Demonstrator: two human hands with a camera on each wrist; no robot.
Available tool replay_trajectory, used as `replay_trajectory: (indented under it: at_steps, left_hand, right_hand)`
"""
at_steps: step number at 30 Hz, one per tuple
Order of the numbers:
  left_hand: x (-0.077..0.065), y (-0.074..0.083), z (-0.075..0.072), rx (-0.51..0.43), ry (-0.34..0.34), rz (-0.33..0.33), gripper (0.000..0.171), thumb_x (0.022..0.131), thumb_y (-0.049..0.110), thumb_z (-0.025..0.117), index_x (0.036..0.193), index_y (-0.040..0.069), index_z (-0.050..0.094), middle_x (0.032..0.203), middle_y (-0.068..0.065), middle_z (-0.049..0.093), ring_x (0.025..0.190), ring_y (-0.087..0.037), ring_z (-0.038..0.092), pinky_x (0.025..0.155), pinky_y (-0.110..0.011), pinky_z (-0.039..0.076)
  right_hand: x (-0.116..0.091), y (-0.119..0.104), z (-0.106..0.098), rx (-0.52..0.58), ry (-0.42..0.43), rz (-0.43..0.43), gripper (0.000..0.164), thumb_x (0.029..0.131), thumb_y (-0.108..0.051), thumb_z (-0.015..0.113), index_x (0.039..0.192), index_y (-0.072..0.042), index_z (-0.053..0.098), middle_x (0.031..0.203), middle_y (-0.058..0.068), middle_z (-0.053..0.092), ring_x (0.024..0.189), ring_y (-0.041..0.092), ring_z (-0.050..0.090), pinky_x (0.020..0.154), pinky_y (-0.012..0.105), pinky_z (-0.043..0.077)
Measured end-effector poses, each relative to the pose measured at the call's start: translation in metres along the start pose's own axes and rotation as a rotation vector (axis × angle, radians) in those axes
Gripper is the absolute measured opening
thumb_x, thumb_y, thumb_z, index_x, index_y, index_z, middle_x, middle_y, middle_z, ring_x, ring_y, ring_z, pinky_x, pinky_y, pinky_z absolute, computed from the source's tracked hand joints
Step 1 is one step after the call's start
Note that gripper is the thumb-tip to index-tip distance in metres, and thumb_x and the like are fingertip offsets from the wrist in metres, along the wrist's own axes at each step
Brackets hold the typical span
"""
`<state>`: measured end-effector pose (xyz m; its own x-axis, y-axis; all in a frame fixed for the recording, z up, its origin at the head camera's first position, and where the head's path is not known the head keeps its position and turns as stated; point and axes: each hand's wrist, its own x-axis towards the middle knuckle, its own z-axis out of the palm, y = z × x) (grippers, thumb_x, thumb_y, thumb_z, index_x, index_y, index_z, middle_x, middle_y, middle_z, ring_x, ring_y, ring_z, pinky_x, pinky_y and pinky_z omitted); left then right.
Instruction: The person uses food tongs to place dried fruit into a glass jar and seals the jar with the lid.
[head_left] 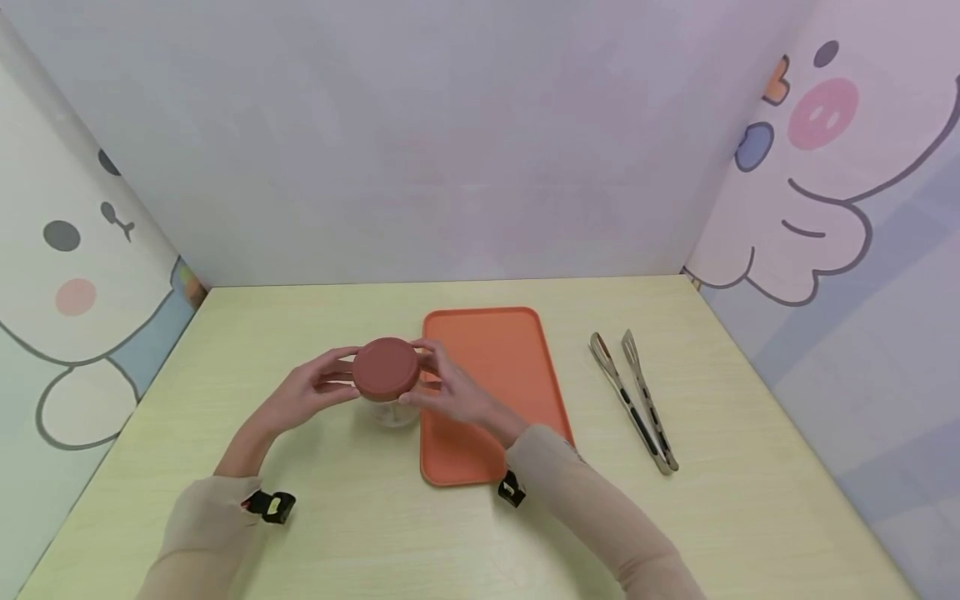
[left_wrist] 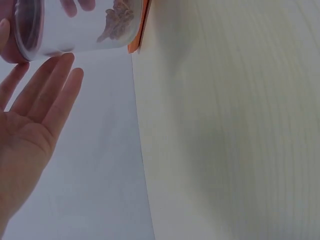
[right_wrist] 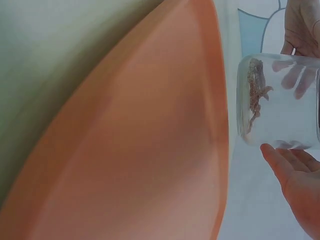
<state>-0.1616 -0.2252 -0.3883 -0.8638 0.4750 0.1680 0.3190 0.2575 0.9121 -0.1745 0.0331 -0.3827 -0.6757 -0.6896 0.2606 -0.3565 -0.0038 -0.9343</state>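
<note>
A clear jar (head_left: 393, 414) with a red-brown lid (head_left: 386, 367) stands upright at the left edge of the orange tray. Brown, dried-looking pieces (right_wrist: 256, 95) lie at its bottom; their kind I cannot tell. From the left, my left hand (head_left: 303, 392) holds the jar near its top, thumb and fingers spread around the lid. On the opposite side my right hand (head_left: 453, 390) holds it too, thumb at the lid's near edge and fingers at the back. The left wrist view shows fingers (left_wrist: 62, 82) against the jar's side. Whether the jar's base touches the table is unclear.
The orange tray (head_left: 498, 367) lies mid-table under the right forearm. Metal tongs (head_left: 637, 408) with dark handle parts lie spread to its right. A pale wooden table (head_left: 337, 533) meets a plain back wall (head_left: 450, 167) and side panels with cartoon animals.
</note>
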Motion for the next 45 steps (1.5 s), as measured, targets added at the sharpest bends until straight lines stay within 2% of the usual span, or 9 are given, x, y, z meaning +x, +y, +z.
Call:
replay_trajectory:
  at_steps: [4,12,20,24,32,36,39,45]
  left_hand:
    - [0.0,-0.005,-0.005,-0.001,-0.007,-0.005,0.055,0.082,0.006,0.061,0.132,0.005,0.037,0.12,-0.017,0.049,0.104,-0.02,0.052,0.079,-0.026,0.046]
    - [-0.001,-0.017,-0.01,-0.026,-0.027,-0.039,0.055,0.084,0.007,0.06,0.133,0.006,0.036,0.123,-0.018,0.046,0.107,-0.029,0.049,0.08,-0.027,0.046]
    - [-0.002,-0.024,-0.012,-0.03,-0.045,-0.035,0.055,0.085,0.006,0.058,0.134,0.004,0.034,0.124,-0.02,0.045,0.106,-0.013,0.051,0.08,-0.026,0.046]
    - [-0.003,-0.025,-0.013,-0.027,-0.048,-0.051,0.055,0.085,0.007,0.058,0.134,0.004,0.033,0.123,-0.02,0.045,0.105,-0.011,0.051,0.08,-0.026,0.045]
    - [-0.001,-0.021,-0.014,-0.041,-0.063,-0.069,0.055,0.085,0.008,0.058,0.134,0.004,0.032,0.126,-0.019,0.042,0.108,-0.018,0.049,0.081,-0.026,0.045]
    - [-0.001,-0.022,-0.014,-0.05,-0.071,-0.076,0.055,0.086,0.008,0.057,0.135,0.005,0.032,0.128,-0.019,0.04,0.108,-0.017,0.049,0.082,-0.026,0.045]
    - [-0.001,-0.023,-0.014,-0.057,-0.071,-0.081,0.056,0.086,0.007,0.057,0.135,0.005,0.031,0.13,-0.019,0.038,0.11,-0.018,0.048,0.082,-0.026,0.044]
    - [-0.002,-0.023,-0.014,-0.046,-0.056,-0.084,0.056,0.086,0.009,0.058,0.135,0.006,0.032,0.133,-0.017,0.035,0.114,-0.032,0.042,0.083,-0.026,0.044]
  right_hand:
    - [0.005,0.005,0.004,0.02,0.014,-0.009,0.065,0.082,-0.001,0.06,0.131,-0.005,0.017,0.129,0.011,0.04,0.121,0.019,0.034,0.091,0.053,0.031]
    - [0.01,0.014,0.009,0.023,0.034,0.004,0.063,0.083,-0.002,0.059,0.131,-0.006,0.019,0.129,0.009,0.041,0.121,0.018,0.034,0.091,0.054,0.03]
    - [0.013,0.018,0.014,0.056,0.033,0.022,0.063,0.083,-0.002,0.059,0.131,-0.004,0.019,0.129,0.01,0.039,0.121,0.019,0.034,0.092,0.051,0.032]
    - [0.013,0.019,0.016,0.061,0.041,0.027,0.064,0.082,-0.001,0.06,0.131,-0.004,0.018,0.129,0.011,0.04,0.12,0.018,0.035,0.092,0.047,0.033]
    - [0.015,0.026,0.016,0.083,0.053,0.032,0.065,0.082,-0.003,0.061,0.131,-0.006,0.019,0.127,0.009,0.042,0.117,0.016,0.038,0.092,0.044,0.035]
    - [0.017,0.039,0.016,0.066,0.057,0.056,0.065,0.082,-0.009,0.062,0.132,-0.014,0.02,0.129,0.003,0.04,0.119,0.014,0.036,0.092,0.039,0.036]
    - [0.017,0.046,0.015,0.006,0.062,0.092,0.065,0.083,-0.017,0.063,0.132,-0.022,0.021,0.13,-0.001,0.039,0.121,0.013,0.034,0.093,0.038,0.035]
    - [0.01,0.025,0.009,-0.032,0.081,0.144,0.068,0.082,-0.013,0.063,0.135,-0.009,0.02,0.133,0.014,0.033,0.122,0.03,0.031,0.094,0.048,0.031]
